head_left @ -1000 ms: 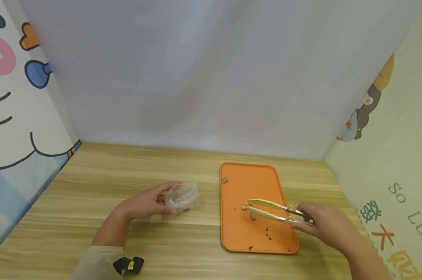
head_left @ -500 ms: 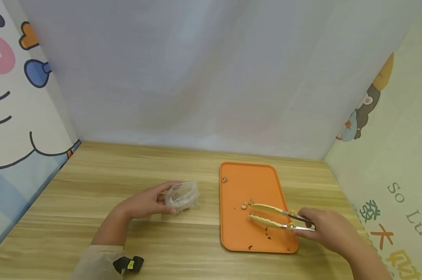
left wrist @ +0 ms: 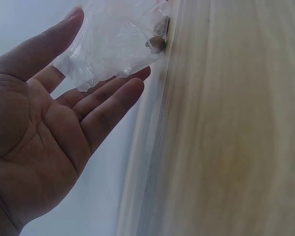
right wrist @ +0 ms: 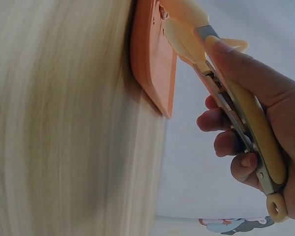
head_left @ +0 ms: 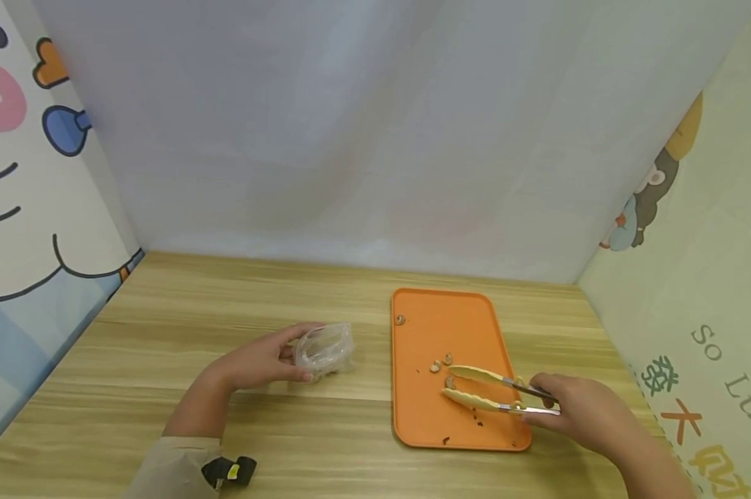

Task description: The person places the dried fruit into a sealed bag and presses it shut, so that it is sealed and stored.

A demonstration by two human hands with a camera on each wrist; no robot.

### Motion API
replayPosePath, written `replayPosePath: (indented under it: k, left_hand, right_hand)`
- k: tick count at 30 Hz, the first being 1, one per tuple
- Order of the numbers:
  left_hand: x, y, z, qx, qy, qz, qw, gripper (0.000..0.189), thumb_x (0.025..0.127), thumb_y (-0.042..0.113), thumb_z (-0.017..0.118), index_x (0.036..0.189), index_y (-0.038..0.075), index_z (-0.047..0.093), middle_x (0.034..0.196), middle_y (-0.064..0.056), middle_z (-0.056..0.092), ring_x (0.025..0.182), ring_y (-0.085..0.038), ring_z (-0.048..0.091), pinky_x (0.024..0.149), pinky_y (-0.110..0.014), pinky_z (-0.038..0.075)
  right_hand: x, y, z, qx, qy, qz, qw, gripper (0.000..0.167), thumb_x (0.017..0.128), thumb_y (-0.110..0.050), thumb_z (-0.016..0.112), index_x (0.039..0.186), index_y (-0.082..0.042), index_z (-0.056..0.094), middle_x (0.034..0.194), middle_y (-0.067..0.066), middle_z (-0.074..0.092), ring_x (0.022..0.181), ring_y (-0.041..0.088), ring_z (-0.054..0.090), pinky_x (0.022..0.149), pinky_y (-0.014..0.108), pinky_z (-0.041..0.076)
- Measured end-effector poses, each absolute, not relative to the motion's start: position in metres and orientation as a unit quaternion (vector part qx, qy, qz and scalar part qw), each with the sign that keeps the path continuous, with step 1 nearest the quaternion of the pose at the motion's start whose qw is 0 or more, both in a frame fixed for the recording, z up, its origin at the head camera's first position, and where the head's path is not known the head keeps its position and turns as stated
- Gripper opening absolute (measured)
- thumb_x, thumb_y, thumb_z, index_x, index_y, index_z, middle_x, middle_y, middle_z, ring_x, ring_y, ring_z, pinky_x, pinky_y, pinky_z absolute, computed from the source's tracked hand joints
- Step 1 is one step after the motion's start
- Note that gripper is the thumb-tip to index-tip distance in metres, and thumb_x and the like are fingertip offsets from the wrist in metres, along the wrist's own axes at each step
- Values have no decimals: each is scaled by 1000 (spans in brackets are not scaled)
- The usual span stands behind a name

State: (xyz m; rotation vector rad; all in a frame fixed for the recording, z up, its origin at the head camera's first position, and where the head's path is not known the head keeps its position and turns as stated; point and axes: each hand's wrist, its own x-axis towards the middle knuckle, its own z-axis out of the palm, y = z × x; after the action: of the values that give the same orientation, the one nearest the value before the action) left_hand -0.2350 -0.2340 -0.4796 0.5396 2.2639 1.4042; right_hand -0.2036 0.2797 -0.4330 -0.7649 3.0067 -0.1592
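Observation:
My left hand (head_left: pixel 266 360) holds a clear plastic bag (head_left: pixel 325 351) between thumb and fingers, its mouth facing up. In the left wrist view, a few small brown pieces (left wrist: pixel 156 44) show low inside the bag (left wrist: pixel 118 39). My right hand (head_left: pixel 584 412) grips yellow-tipped metal tongs (head_left: pixel 475 398) over the orange tray (head_left: pixel 438 312). The tongs' arms are spread, with a small tan, rounded piece (head_left: pixel 449 382) between the tips. Just beyond them lie more such pieces (head_left: pixel 435 366). In the right wrist view, fingers and thumb wrap the tongs' handles (right wrist: pixel 258 132).
One more tan piece (head_left: pixel 400 319) lies by the tray's far left edge. Dark crumbs (head_left: pixel 478 421) are scattered on the tray's near part. The wood-grain table (head_left: pixel 226 298) meets a pale backdrop (head_left: pixel 350 173) behind, with printed panels at either side.
The tongs have let go of a tan piece beside others on the tray, then drawn back toward the right and nearer, with tips around another piece. The left hand and bag stay put.

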Motion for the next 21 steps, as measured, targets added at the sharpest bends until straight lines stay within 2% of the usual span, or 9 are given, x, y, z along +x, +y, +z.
replayPosePath:
  k: [8, 21]
  left_hand:
    - [-236, -235, -480, 196, 818, 501, 203, 82, 87, 29, 76, 154, 29, 29, 141, -13, 45, 114, -25, 58, 87, -36, 50]
    - [-235, -234, -479, 192, 824, 497, 194, 80, 86, 29, 77, 152, 33, 32, 140, -10, 47, 114, -24, 56, 89, -38, 48]
  right_hand:
    - [-204, 280, -435, -250, 967, -55, 13, 35, 80, -58, 71, 95, -28, 63, 74, -24, 54, 61, -4, 43, 55, 24, 39]
    - [-204, 278, -436, -257, 965, -52, 14, 36, 81, -59, 69, 97, -27, 65, 72, -26, 52, 59, -4, 41, 55, 24, 38]
